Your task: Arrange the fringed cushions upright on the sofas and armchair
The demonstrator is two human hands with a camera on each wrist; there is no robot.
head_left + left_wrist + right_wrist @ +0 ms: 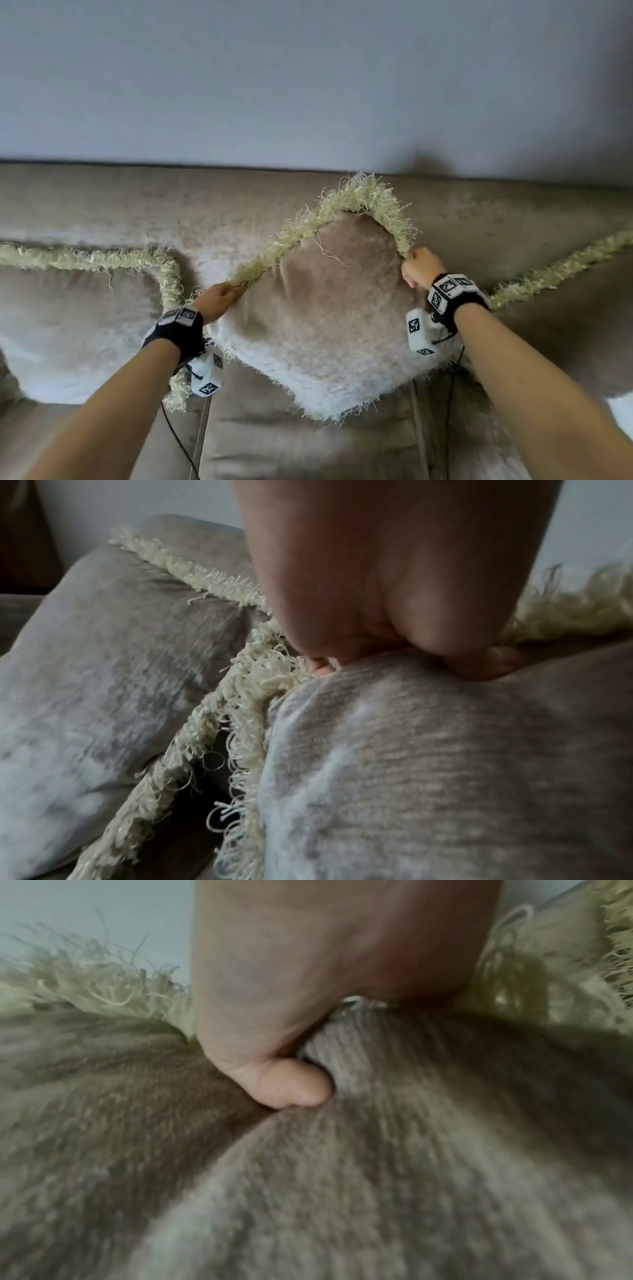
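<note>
A beige velvet cushion with pale yellow fringe stands on one corner like a diamond against the sofa back. My left hand pinches its upper left fringed edge, thumb on the front face. My right hand grips the upper right edge in a fist, thumb pressed into the fabric. A second fringed cushion leans at the left, close beside the held one. A third fringed cushion leans at the right, partly behind my right arm.
The brown sofa seat lies below the cushions, with seams between seat pads. A plain grey wall rises behind the sofa back. Thin black cables hang from both wrist cameras.
</note>
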